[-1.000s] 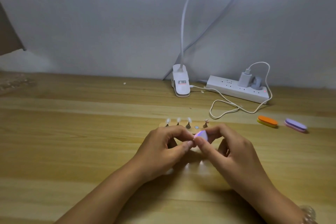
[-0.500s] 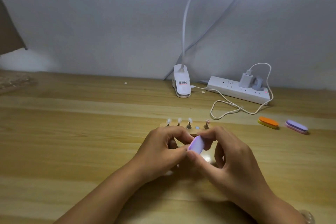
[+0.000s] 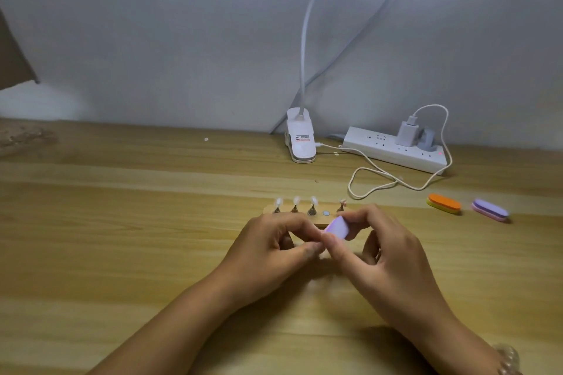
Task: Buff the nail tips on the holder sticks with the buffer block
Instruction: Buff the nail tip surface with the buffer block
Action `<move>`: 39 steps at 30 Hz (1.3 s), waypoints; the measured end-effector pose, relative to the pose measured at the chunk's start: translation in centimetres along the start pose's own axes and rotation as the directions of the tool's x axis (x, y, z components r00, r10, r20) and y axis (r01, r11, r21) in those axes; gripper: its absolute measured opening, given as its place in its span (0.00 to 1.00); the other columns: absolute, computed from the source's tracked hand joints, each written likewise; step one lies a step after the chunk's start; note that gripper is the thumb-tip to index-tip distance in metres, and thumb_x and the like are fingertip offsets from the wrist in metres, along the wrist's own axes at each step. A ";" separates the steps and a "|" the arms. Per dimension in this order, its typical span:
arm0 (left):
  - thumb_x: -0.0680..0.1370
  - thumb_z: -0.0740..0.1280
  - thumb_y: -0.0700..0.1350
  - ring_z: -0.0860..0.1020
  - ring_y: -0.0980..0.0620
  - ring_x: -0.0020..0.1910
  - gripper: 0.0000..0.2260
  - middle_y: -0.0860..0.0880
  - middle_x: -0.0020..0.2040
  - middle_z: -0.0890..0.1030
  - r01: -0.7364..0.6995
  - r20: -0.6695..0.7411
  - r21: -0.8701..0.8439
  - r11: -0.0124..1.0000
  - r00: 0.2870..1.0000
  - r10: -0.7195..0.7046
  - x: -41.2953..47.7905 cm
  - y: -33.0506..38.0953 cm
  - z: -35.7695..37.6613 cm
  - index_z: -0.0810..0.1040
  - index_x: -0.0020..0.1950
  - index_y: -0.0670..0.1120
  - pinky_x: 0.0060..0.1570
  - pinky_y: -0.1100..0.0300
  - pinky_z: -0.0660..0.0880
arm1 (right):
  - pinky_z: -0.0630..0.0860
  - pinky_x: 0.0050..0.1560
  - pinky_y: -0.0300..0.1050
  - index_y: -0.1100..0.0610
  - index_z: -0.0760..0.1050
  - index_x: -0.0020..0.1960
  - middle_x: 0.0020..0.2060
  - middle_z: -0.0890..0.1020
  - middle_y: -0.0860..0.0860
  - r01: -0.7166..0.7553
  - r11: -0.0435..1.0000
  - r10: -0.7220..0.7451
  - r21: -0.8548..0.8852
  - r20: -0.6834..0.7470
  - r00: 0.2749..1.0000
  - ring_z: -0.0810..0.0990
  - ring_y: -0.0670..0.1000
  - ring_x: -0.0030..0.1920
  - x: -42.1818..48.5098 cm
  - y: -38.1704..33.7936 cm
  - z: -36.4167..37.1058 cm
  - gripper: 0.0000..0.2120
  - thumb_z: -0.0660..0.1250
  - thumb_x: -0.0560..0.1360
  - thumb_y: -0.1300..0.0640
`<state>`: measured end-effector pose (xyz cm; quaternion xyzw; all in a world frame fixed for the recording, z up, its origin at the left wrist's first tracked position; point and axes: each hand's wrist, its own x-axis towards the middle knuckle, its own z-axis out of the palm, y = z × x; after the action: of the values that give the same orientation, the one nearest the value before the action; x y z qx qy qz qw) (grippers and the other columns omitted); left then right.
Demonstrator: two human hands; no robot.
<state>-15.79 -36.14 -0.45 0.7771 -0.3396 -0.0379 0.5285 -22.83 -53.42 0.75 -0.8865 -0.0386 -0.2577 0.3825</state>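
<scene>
A small wooden holder base [image 3: 320, 218] lies on the table just beyond my hands. Several sticks with pale nail tips [image 3: 296, 204] stand in it, and one slot [image 3: 326, 212] stands empty. My right hand [image 3: 384, 256] pinches a lilac buffer block [image 3: 336, 227] between thumb and fingers. My left hand [image 3: 274, 250] has its fingers curled, thumb and forefinger pinched together right beside the block. What they pinch is hidden behind the fingers. The block touches the left fingertips.
A white clip lamp [image 3: 300, 143] and a white power strip [image 3: 393, 154] with a charger and looping cable [image 3: 374, 183] sit at the back. An orange buffer [image 3: 444, 203] and a purple buffer [image 3: 490, 209] lie to the right.
The buffer block has shifted back and forth against my left fingertips, dropping lower half a second ago and now lifted back up and to the right. Both hands stay in place.
</scene>
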 end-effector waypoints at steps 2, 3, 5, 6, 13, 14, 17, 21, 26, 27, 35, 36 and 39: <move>0.77 0.69 0.41 0.66 0.61 0.22 0.05 0.66 0.28 0.77 -0.004 0.007 -0.007 1.000 1.000 0.004 0.0 0.0 -0.1 0.82 0.45 0.52 0.25 0.72 0.62 | 0.69 0.31 0.38 0.47 0.75 0.47 0.41 0.78 0.42 0.066 0.998 -0.066 -0.002 0.056 0.996 0.73 0.50 0.30 -0.3 -0.5 0.2 0.14 0.69 0.69 0.39; 0.77 0.69 0.43 0.67 0.61 0.24 0.04 0.66 0.29 0.77 -0.011 0.007 0.002 1.000 1.000 0.011 0.0 0.0 -0.1 0.82 0.46 0.52 0.26 0.70 0.63 | 0.68 0.31 0.36 0.47 0.76 0.47 0.41 0.78 0.42 0.069 0.997 -0.071 0.026 0.076 0.995 0.73 0.49 0.29 -0.4 -0.6 0.1 0.13 0.71 0.69 0.41; 0.77 0.69 0.46 0.70 0.58 0.26 0.03 0.64 0.35 0.80 -0.017 0.006 0.022 1.000 1.000 0.017 0.0 -0.2 0.0 0.83 0.47 0.52 0.29 0.65 0.66 | 0.66 0.31 0.34 0.49 0.77 0.47 0.41 0.80 0.44 0.001 0.996 -0.006 0.091 0.052 0.999 0.71 0.48 0.28 -0.1 -0.1 0.0 0.12 0.73 0.71 0.43; 0.78 0.70 0.47 0.71 0.57 0.27 0.03 0.62 0.38 0.82 -0.012 0.003 0.020 1.000 1.000 0.012 0.1 -0.3 0.0 0.84 0.47 0.52 0.30 0.63 0.67 | 0.66 0.32 0.35 0.49 0.77 0.47 0.41 0.80 0.44 -0.037 0.993 0.033 0.113 0.032 0.999 0.71 0.48 0.28 0.1 0.2 -0.1 0.11 0.73 0.71 0.45; 0.79 0.66 0.43 0.77 0.55 0.28 0.07 0.56 0.45 0.85 0.014 0.025 -0.032 0.999 1.000 -0.013 0.1 -0.4 0.0 0.84 0.52 0.50 0.32 0.61 0.73 | 0.67 0.31 0.33 0.47 0.77 0.51 0.44 0.78 0.42 0.079 0.995 -0.084 0.066 0.079 0.993 0.73 0.49 0.29 -0.2 -0.4 0.2 0.14 0.71 0.70 0.41; 0.79 0.66 0.44 0.77 0.52 0.29 0.07 0.55 0.45 0.84 0.015 0.019 -0.038 0.999 1.000 -0.015 0.1 -0.4 0.1 0.84 0.51 0.51 0.32 0.59 0.73 | 0.67 0.32 0.33 0.47 0.77 0.50 0.43 0.79 0.42 0.037 0.996 -0.040 0.079 0.041 0.998 0.73 0.49 0.29 0.0 -0.2 0.1 0.14 0.71 0.71 0.40; 0.78 0.66 0.46 0.78 0.48 0.30 0.07 0.54 0.45 0.84 0.032 0.006 -0.056 0.998 0.999 -0.032 0.1 -0.3 0.0 0.84 0.51 0.50 0.32 0.57 0.75 | 0.68 0.32 0.36 0.46 0.77 0.50 0.44 0.78 0.41 0.024 0.999 -0.024 0.023 -0.005 1.000 0.72 0.49 0.28 0.0 0.0 0.0 0.13 0.72 0.71 0.40; 0.78 0.64 0.43 0.76 0.53 0.30 0.09 0.53 0.45 0.85 0.037 0.023 -0.041 0.998 0.999 -0.036 0.2 -0.4 0.0 0.84 0.53 0.49 0.33 0.60 0.73 | 0.69 0.30 0.37 0.45 0.76 0.52 0.44 0.78 0.40 0.109 0.994 -0.108 -0.008 0.082 0.991 0.73 0.48 0.29 -0.5 -0.6 0.2 0.15 0.69 0.69 0.40; 0.79 0.66 0.42 0.76 0.57 0.28 0.07 0.57 0.42 0.83 0.024 -0.007 -0.048 0.999 1.000 -0.025 0.2 -0.2 0.0 0.83 0.48 0.52 0.31 0.63 0.72 | 0.70 0.32 0.41 0.46 0.76 0.49 0.43 0.79 0.40 0.016 1.000 -0.016 -0.009 0.006 1.000 0.73 0.50 0.29 0.0 -0.1 0.0 0.15 0.71 0.70 0.38; 0.78 0.65 0.43 0.76 0.57 0.28 0.07 0.57 0.42 0.83 0.025 -0.005 -0.057 0.998 1.000 -0.026 0.1 -0.2 0.0 0.83 0.48 0.52 0.31 0.63 0.72 | 0.71 0.32 0.42 0.46 0.76 0.50 0.43 0.78 0.40 0.045 0.998 -0.045 -0.032 0.016 0.999 0.73 0.50 0.28 -0.2 -0.2 0.1 0.14 0.70 0.70 0.39; 0.80 0.67 0.41 0.75 0.57 0.27 0.07 0.55 0.42 0.84 0.024 -0.026 -0.042 0.999 0.999 -0.025 0.1 -0.1 -0.1 0.84 0.48 0.51 0.31 0.63 0.71 | 0.70 0.33 0.42 0.46 0.76 0.48 0.42 0.79 0.40 0.009 1.000 -0.009 -0.029 -0.009 1.000 0.72 0.49 0.29 -0.1 -0.1 0.0 0.14 0.71 0.70 0.38; 0.79 0.67 0.41 0.75 0.56 0.27 0.07 0.54 0.43 0.84 0.031 -0.022 -0.037 0.999 0.999 -0.032 0.1 -0.1 -0.1 0.84 0.49 0.50 0.30 0.62 0.72 | 0.71 0.32 0.41 0.46 0.76 0.49 0.42 0.78 0.40 0.056 0.997 -0.055 -0.054 0.014 0.998 0.73 0.48 0.29 -0.3 -0.4 0.1 0.13 0.70 0.70 0.39; 0.79 0.69 0.41 0.75 0.56 0.26 0.06 0.55 0.41 0.84 0.060 -0.038 -0.015 0.998 0.997 -0.061 0.1 -0.2 -0.1 0.84 0.48 0.50 0.26 0.63 0.69 | 0.67 0.31 0.35 0.46 0.77 0.47 0.41 0.79 0.41 0.068 0.998 -0.068 0.002 0.064 0.996 0.73 0.48 0.29 -0.5 -0.6 0.1 0.12 0.70 0.69 0.40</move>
<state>-15.60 -36.12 -0.54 0.7840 -0.3056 -0.0414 0.5388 -23.34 -52.85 0.88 -0.8924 -0.0809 -0.2420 0.3721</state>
